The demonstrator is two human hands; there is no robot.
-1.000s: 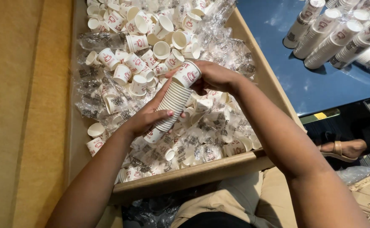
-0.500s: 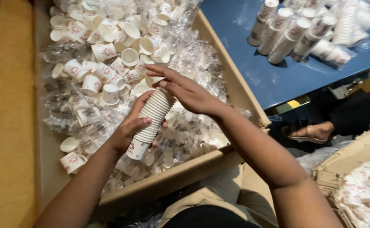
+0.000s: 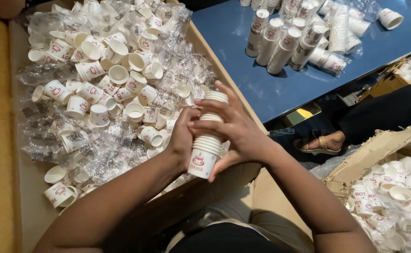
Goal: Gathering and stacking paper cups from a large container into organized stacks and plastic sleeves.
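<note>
both hands hold one stack of small white paper cups (image 3: 206, 136) between them, just above the near edge of a big cardboard box (image 3: 224, 77). the stack is almost upright and leans a little, with its top end pointing away from the person. the bottom cup has a red picture on it.

the left hand (image 3: 183, 136) comes up from the lower left. its arm is bent and lies across the front of the box. its fingers curl around the left side of the stack, and the thumb presses near the middle.

the right hand (image 3: 236, 133) comes in from the lower right. its fingers are long and a bit spread, and they lie across the front of the stack from the top down. the palm cups the right side.

the box is full of loose paper cups (image 3: 100, 89) and clear plastic wrap (image 3: 97, 159). more cup stacks (image 3: 285, 42) lie on a blue table (image 3: 243, 84) to the right. another box of cups (image 3: 393, 182) sits at the lower right. a foot in a sandal (image 3: 320, 143) is under the table.
</note>
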